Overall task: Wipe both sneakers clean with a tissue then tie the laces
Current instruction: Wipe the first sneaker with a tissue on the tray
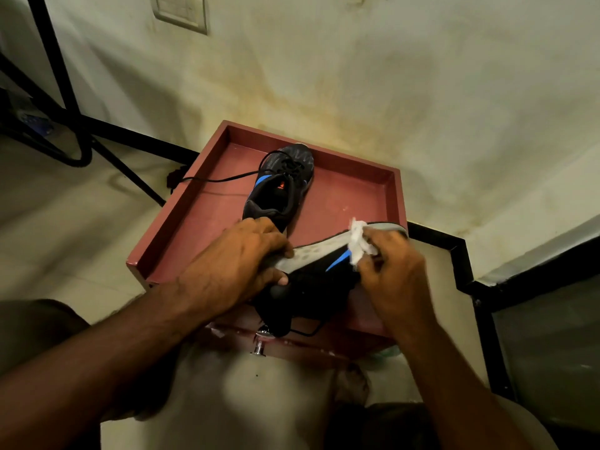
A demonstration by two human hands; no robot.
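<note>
The left hand grips the tilted near sneaker; the right hand pinches a tissue against its sole. The far sneaker sits on the red bench, laces loose.

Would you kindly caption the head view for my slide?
Left hand steadies a sneaker while right hand wipes its sole with tissue.

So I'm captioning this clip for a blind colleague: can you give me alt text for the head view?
A person's right hand rubs a white tissue on the sole edge of a black-and-blue sneaker that the left hand grips. A second sneaker, laces loose, sits on a reddish tray-like box by a stained wall.
</note>
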